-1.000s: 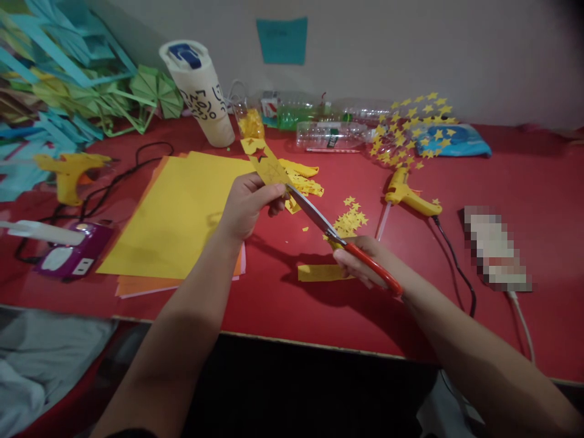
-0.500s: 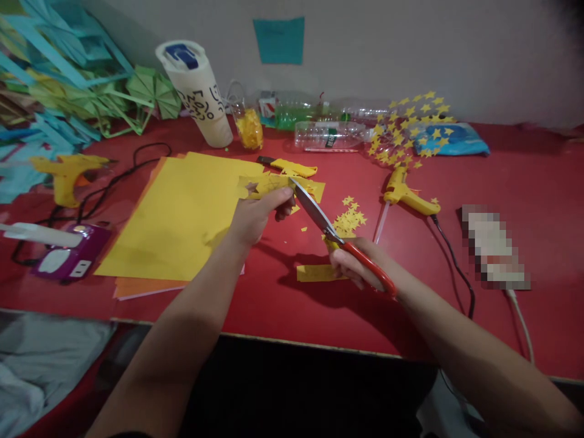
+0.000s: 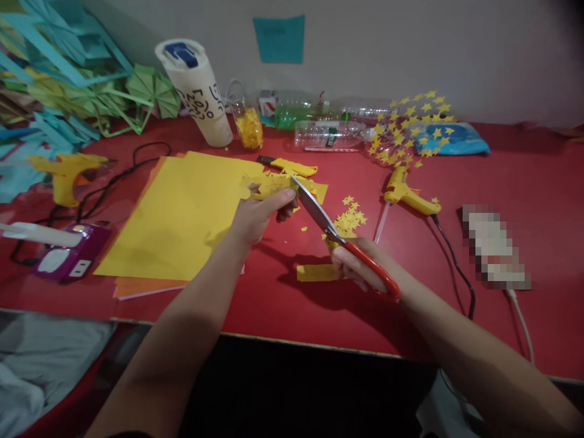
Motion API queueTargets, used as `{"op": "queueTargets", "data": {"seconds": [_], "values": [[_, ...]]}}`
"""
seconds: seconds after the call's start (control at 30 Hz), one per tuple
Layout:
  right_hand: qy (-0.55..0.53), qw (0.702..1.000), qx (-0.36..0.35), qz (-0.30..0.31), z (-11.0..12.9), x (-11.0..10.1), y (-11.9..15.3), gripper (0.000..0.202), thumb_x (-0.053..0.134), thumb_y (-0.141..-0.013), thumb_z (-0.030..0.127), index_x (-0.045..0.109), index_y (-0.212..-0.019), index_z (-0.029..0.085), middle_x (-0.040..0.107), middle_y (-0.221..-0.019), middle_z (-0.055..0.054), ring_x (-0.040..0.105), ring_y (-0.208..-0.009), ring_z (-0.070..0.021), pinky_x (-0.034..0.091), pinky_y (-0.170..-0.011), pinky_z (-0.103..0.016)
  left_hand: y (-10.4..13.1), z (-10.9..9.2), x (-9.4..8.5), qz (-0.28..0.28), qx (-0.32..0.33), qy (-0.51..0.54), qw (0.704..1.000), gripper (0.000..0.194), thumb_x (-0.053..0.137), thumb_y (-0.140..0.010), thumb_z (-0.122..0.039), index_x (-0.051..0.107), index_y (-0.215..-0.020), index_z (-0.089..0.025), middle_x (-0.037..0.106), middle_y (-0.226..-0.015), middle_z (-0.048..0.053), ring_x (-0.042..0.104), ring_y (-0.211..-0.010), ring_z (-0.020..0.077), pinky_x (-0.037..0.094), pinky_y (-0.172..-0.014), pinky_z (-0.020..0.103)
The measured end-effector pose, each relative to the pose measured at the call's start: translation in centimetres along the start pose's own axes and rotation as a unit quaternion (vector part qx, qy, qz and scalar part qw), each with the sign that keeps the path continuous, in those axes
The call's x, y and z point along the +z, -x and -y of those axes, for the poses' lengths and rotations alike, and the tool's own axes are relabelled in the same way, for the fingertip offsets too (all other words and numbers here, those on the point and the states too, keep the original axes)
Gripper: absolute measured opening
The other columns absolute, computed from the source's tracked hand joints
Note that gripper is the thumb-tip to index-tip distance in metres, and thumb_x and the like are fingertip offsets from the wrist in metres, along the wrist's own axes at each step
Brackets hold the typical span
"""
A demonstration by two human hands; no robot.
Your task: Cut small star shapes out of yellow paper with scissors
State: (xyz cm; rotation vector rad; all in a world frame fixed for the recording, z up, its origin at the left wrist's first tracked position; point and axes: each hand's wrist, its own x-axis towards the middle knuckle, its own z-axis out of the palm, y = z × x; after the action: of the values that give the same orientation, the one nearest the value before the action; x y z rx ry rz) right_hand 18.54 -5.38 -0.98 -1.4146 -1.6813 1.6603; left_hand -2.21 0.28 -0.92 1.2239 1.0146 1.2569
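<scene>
My left hand [image 3: 262, 214] pinches a strip of yellow paper [image 3: 269, 184] that has a star-shaped hole and drawn star outlines. In my right hand [image 3: 358, 261] are red-handled scissors [image 3: 326, 222], their blade tips meeting the strip beside my left thumb. A pile of small yellow paper stars [image 3: 350, 219] lies on the table just beyond my right hand. Another yellow strip [image 3: 317, 273] lies flat, partly beneath that hand. Behind the held strip rests a yellow box cutter [image 3: 292, 166].
Yellow sheets [image 3: 182, 213] lie left on the red table [image 3: 274, 304]. Glue guns [image 3: 410, 196] stand on both sides, with cords. A tumbler [image 3: 196, 91], a cup of yellow scraps [image 3: 249, 128] and plastic bottles [image 3: 328, 134] line the wall. A purple power block [image 3: 70, 252] sits left.
Both hands, the paper strip and the scissors have shifted very slightly right. Everything else stays in place.
</scene>
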Motion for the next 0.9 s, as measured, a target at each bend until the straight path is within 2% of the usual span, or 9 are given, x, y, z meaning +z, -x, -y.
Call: {"op": "queueTargets", "data": {"seconds": [0.17,0.53,0.9], "values": [[-0.010,1.000,0.027,-0.002,0.15,0.12,-0.11,0.049,0.059,-0.072,0.066,0.049,-0.060,0.020,0.055,-0.047,0.002,0.037,-0.027,-0.0041,0.030,-0.027,-0.019,0.03,0.01,0.02,-0.005,0.003,0.008,1.000,0.019,0.067,-0.070,-0.030,0.065,-0.056,-0.017,0.059,-0.048,-0.002,0.052,-0.045,0.0063,0.044,-0.043,0.019],[0.000,1.000,0.029,-0.009,0.59,0.07,-0.12,0.056,0.061,-0.064,0.073,0.046,-0.053,0.020,0.053,-0.042,0.003,0.037,-0.025,-0.0039,0.029,-0.026,-0.018,-0.01,0.07,-0.07,-0.007,-0.006,-0.012,1.000,0.022,0.066,-0.070,-0.033,0.064,-0.056,-0.016,0.058,-0.047,-0.003,0.051,-0.044,0.0061,0.044,-0.044,0.019],[0.011,0.999,0.032,-0.019,0.30,0.01,-0.12,0.051,0.061,-0.068,0.068,0.046,-0.055,0.021,0.054,-0.044,0.001,0.037,-0.025,-0.0044,0.029,-0.027,-0.020,-0.13,-0.03,0.06,-0.015,0.009,0.013,1.000,0.015,0.064,-0.066,-0.026,0.062,-0.055,-0.016,0.058,-0.046,-0.003,0.051,-0.040,0.0056,0.041,-0.038,0.018]]}}
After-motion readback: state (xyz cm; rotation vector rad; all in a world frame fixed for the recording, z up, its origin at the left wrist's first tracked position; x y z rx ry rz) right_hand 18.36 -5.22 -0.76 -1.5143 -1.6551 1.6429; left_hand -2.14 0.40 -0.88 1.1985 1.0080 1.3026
